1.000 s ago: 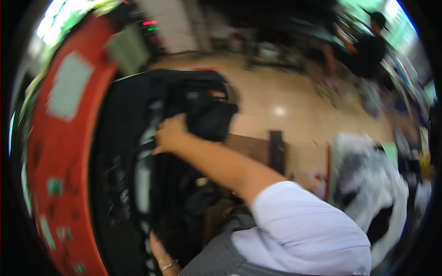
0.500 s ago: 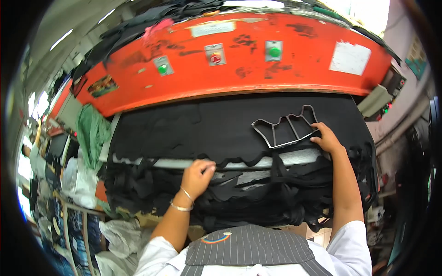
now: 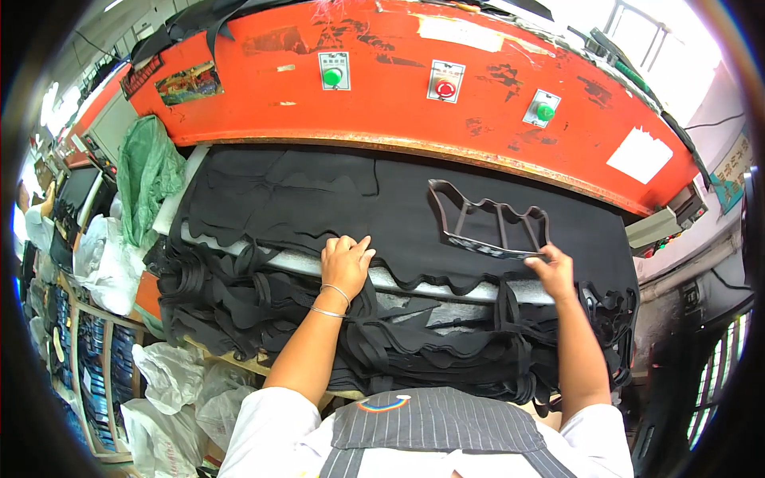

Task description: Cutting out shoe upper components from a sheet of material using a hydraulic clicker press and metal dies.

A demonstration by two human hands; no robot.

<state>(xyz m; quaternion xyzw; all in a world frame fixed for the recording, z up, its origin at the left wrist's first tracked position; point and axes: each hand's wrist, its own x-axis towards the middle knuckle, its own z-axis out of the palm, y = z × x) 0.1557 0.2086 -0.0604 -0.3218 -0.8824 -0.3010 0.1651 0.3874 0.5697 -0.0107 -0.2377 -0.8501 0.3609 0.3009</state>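
The metal cutting frame (image 3: 490,227) lay right of centre in the frame, flat on the black sheet material (image 3: 319,199) spread across the tabletop under the long orange press head (image 3: 398,80). Its long axis ran left to right, tipped slightly down toward the right, with the tall pointed end at the left and the low end at the right.

The right hand (image 3: 551,271) was at the frame's lower right corner, fingers (image 3: 539,256) pinched on the near rim there, so the bulk of the frame stretched away from that hand toward the upper left. It was plainly the nearer hand; the whole length of the frame lay between it and the other one.

The left hand (image 3: 345,261) rested just left of centre, palm down, fingers (image 3: 351,243) spread and flat on the scalloped near edge of the black material, holding nothing. A thin bracelet (image 3: 335,291) sat on that wrist. The frame lay to its right and a little higher in the picture, apart from it, with bare black sheet between.

Below both hands, loose black offcut strips (image 3: 382,342) hung in a tangle over the front of the tabletop. A green bag (image 3: 147,171) and white bags (image 3: 111,263) were piled at the left of the frame.
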